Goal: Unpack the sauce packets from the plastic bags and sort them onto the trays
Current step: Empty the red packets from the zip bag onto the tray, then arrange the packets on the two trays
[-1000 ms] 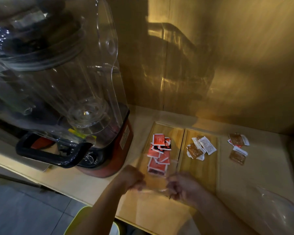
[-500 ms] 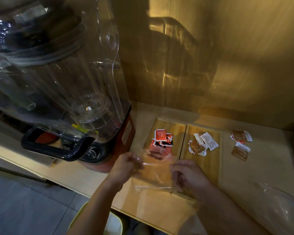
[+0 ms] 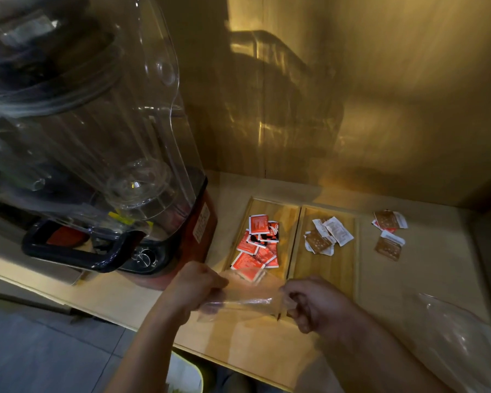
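My left hand (image 3: 196, 285) and my right hand (image 3: 309, 300) each pinch one end of a clear plastic bag (image 3: 244, 293), stretched between them over the near end of the left wooden tray (image 3: 288, 214). That tray holds several red sauce packets (image 3: 257, 243). Beside it, the right wooden tray (image 3: 349, 268) carries brown and white packets (image 3: 328, 235). The bag looks empty, though its film blurs what lies under it.
A large blender (image 3: 91, 154) with a clear jug and red base stands close on the left. Loose brown packets (image 3: 389, 234) lie on the counter right of the trays. Another clear bag (image 3: 454, 333) rests at the near right. A wooden wall backs the counter.
Both hands lifted the bag and spread it open half a second ago; now they have dropped lower and pulled it taut and flat. The packets on the trays have not moved.
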